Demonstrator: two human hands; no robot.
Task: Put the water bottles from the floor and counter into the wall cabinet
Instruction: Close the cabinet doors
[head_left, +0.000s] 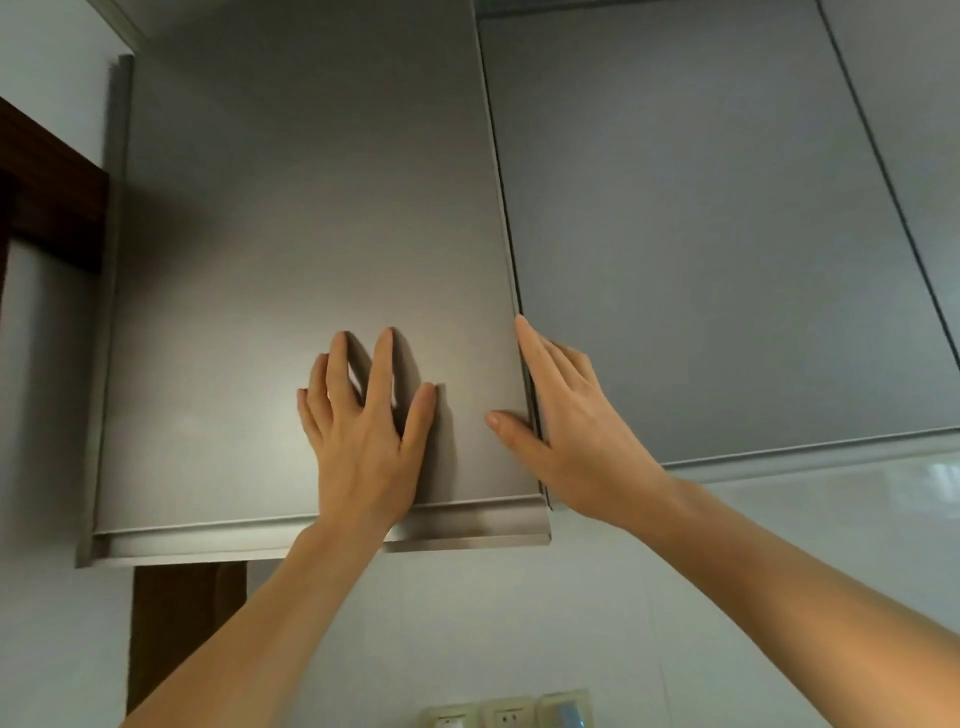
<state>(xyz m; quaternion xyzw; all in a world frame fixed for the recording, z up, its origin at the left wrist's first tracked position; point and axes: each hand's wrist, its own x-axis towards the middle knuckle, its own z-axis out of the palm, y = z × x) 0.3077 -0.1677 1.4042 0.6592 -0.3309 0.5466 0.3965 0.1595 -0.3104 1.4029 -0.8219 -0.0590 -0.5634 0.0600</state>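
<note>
The wall cabinet's left door (291, 249) is grey-brown and stands slightly proud of the door beside it. My left hand (363, 431) lies flat on its lower part with fingers spread. My right hand (561, 415) is at the door's right edge, thumb on the door's front and fingers behind the edge, in the gap to the neighbouring grey door (717, 234). No water bottle is in view, and the cabinet's inside is hidden.
A third grey door (919, 130) is at the far right. Dark wooden trim (47, 197) sits at the left. White wall tiles (519, 613) run below the cabinets, with wall sockets (506, 714) at the bottom edge.
</note>
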